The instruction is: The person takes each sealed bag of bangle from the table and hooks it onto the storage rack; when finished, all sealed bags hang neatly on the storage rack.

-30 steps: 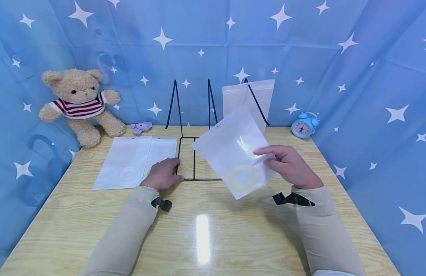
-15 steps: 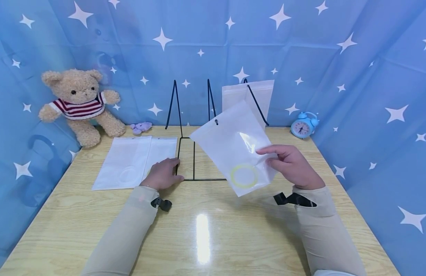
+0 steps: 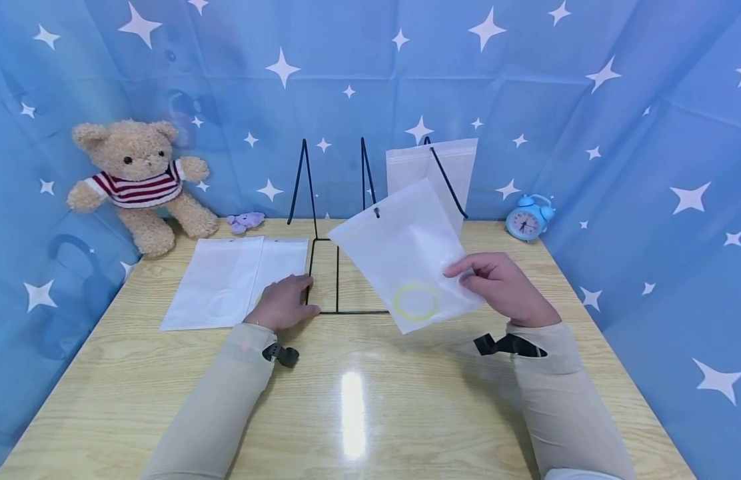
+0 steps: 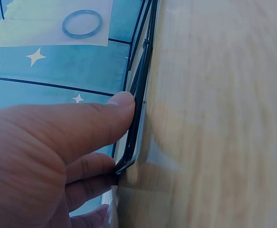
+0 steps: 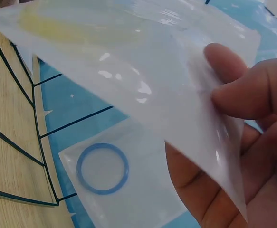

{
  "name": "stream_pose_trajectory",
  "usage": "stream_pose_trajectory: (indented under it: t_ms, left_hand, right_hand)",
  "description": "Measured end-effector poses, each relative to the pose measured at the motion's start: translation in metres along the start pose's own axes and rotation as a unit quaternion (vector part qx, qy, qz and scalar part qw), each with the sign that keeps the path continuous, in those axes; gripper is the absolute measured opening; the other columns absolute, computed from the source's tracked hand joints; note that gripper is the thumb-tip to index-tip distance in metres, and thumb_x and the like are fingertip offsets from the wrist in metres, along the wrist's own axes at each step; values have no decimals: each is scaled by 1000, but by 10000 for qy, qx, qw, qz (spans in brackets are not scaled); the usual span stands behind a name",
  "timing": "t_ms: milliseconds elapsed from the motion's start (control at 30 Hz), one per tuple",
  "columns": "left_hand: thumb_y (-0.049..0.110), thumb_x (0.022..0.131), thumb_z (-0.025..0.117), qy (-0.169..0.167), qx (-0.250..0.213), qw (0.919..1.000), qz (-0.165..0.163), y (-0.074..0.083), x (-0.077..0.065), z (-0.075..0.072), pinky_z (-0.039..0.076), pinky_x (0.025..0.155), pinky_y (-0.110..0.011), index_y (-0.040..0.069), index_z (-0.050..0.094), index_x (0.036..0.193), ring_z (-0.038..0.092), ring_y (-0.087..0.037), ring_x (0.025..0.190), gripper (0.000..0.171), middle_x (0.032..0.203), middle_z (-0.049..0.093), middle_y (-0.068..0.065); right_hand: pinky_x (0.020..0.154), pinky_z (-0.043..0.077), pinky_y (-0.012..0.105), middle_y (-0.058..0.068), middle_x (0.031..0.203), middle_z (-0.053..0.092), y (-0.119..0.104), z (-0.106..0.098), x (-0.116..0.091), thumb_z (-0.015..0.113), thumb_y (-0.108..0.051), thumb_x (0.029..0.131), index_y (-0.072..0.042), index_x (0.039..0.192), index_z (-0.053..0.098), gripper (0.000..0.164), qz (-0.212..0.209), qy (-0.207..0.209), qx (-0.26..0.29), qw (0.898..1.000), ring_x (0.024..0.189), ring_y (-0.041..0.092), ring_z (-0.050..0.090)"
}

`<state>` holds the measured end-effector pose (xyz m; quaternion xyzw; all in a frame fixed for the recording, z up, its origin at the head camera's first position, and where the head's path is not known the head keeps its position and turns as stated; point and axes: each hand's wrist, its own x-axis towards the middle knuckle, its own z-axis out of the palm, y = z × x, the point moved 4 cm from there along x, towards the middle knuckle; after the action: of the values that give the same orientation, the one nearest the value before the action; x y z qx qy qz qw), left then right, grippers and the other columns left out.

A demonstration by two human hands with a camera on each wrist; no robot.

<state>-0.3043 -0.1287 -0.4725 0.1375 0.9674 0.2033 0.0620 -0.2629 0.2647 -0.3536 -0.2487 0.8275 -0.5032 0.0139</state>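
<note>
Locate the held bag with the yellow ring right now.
In the head view, the yellow-ring bag is right of centre, pinched by the right hand, its upper edge at the tip of the middle prong on the black rack.

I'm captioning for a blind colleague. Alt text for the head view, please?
A right hand pinches a white bag with a yellow ring at the middle hook of a black wire rack; the left hand holds the rack. The right hook holds another bag; two bags lie on the table.
</note>
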Motion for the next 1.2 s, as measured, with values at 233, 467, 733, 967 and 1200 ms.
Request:
stream_pose_trajectory:
  t_ms: [233,467,733,967,1200]
  left_hand:
    - [36,96,78,-13,-29,10000,-28,-1,0,0,36,119,-66,1,50,155,46,-43,148,74,160,50,-20]
    - [35,96,78,7,-6,10000,10,0,1,0,37,119,-66,1,50,155,46,-43,148,74,159,50,-21]
    - [36,96,78,-3,-30,10000,8,0,-1,0,37,119,-66,1,50,155,46,-43,148,74,159,51,-21]
    - [35,96,77,14,-15,10000,0,1,0,0,36,119,-67,1,50,155,46,-43,148,73,159,50,-21]
    - [35,96,77,0,-31,10000,3,2,-2,-1,35,119,-67,1,50,155,46,-43,148,74,159,50,-21]
  right_hand:
    - [70,48,25,-5,115,74,3,2,1,58,4,103,-4,128,75,31,-51,-392,-123,9991,79,12,50]
    - [63,48,31,1,88,58,7,5,1,52,2,107,-8,145,64,41,-46,-948,67,9955,62,18,40]
    - [84,65,50,13,154,49,8,11,-1,47,0,109,-11,154,55,47,502,-1220,679,9889,104,23,60]
    - [78,65,53,14,102,49,4,14,0,46,0,109,-12,155,53,48,477,-1112,679,9903,80,18,51]
    - [75,66,52,15,136,60,2,19,2,47,1,109,-14,156,52,50,418,-997,728,9915,102,28,68]
